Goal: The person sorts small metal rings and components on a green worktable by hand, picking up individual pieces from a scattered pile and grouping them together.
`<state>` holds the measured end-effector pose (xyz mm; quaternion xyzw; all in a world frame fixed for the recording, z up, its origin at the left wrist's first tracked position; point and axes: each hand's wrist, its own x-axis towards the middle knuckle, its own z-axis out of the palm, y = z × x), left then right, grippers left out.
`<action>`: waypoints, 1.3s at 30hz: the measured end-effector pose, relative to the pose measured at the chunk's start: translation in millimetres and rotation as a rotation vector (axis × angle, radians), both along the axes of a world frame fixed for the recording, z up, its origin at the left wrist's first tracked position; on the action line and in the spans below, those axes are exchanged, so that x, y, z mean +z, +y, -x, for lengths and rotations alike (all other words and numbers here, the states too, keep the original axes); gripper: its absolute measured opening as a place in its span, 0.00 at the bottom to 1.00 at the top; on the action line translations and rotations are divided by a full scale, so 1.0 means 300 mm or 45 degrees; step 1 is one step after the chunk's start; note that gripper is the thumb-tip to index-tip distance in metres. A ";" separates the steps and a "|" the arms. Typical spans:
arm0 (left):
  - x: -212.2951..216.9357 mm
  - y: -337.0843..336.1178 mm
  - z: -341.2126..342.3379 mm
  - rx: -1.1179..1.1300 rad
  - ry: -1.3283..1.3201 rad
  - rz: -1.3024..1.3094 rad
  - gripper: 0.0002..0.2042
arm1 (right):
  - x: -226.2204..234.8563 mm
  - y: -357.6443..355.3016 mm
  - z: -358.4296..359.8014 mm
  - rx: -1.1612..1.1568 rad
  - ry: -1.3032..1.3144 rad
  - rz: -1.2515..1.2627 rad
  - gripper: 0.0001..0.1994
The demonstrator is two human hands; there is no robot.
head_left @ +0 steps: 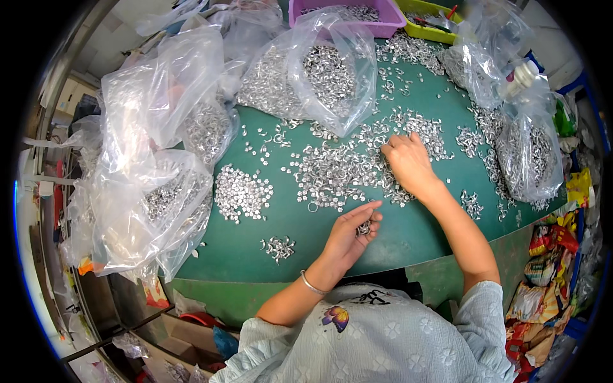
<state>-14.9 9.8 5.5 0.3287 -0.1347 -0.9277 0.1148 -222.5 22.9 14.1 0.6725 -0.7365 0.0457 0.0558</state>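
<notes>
Loads of small shiny metal rings here, silvery, curled, open-ended by the look of them, heaped across a smooth green tabletop. Left hand cupped palm-up near the near edge, fingers curled loosely around a small clump of rings. Right hand laid flat on the big centre heap, fingers together and pressed down into it, can't tell if anything's pinched underneath. Thin silver bangle on the left wrist.

Neat little mound off to the left, a tiny cluster nearer in. Crinkly clear plastic bags stuffed with more rings crowding the left edge, another bag sagging open at the far side, one more on the right. Purple tray far back.

Bare green strip along the near edge, pretty much the only open room
</notes>
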 end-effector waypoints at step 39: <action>-0.039 -0.006 -0.029 0.030 -0.010 -0.045 0.16 | 0.142 0.080 0.245 -0.110 -3.514 0.710 0.27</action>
